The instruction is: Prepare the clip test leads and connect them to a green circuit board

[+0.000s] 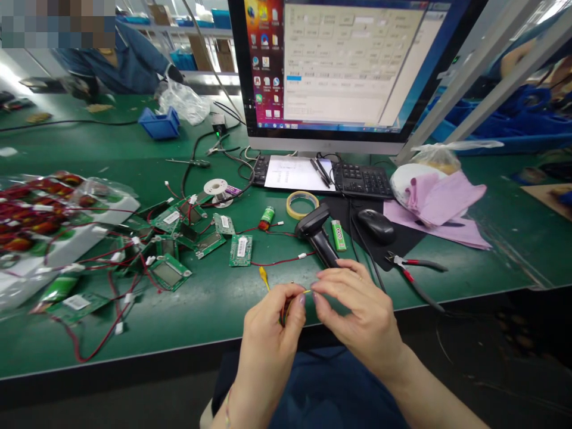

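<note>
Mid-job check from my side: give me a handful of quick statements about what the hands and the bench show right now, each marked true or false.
1. Both hands pinch a thin wire between their fingertips: left hand, right hand, wire. True.
2. The barcode scanner lies on the keyboard. False: it rests on the green bench, in front of the keyboard.
3. The red-handled pliers lie to the right of the hands. True.
4. The roll of tape sits on the person's wrist. False: it lies flat on the bench near the scanner.
5. Small circuit boards with red leads lie to the left of the hands. True.
</note>
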Motion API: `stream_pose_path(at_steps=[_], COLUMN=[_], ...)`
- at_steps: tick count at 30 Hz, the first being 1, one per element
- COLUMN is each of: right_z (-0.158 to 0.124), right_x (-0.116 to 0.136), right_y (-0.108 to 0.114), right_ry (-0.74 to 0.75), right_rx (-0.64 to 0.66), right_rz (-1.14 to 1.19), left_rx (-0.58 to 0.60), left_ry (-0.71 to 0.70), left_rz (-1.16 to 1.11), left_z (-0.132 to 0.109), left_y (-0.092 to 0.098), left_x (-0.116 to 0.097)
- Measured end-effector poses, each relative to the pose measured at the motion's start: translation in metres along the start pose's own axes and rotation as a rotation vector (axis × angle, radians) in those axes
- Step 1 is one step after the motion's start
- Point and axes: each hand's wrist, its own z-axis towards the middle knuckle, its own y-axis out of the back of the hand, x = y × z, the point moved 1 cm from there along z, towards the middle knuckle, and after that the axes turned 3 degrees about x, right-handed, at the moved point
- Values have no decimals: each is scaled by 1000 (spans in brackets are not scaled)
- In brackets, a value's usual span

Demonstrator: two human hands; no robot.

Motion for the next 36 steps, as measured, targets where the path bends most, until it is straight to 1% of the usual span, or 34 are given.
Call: stream_pose_path(at_steps=[8, 13, 16, 17, 19, 21, 23, 25, 26, 30, 36], right_z=[4, 3, 2, 2, 2, 1, 0, -1, -1, -1, 1], right_x=[2, 5, 6, 4, -3, -13, -22, -27, -28, -27, -26], right_y=[-2, -7, -7, -6, -1, 3, 4, 2, 0, -9, -9], right_ry=[12, 5, -16, -42, -154, -311, -426, -462, -470, -491, -474], right_rx=[-21, -84, -95, -79, 5, 125, 229, 278, 289, 295, 309], right_rz=[-38, -95, -91, -51, 118, 398, 715, 952, 1018, 1086, 1053], left_rx=[-15, 2, 1, 7, 27, 45, 54, 65, 71, 85, 112], left_ry=[-73, -140, -132, -112, -56, -4, 30, 53, 62, 74, 38], left_rz=[64, 115, 88, 65, -2, -82, -155, -209, -225, -219, -152], left_z=[-2, -3, -2, -2, -1, -1, -1, -1, -1, -1, -2], left_y=[0, -4, -3, -2, 0, 2, 4, 3, 3, 3, 3], left_x=[-3, -3, -2, -1, 0, 0, -1, -1, -2, -1, 2])
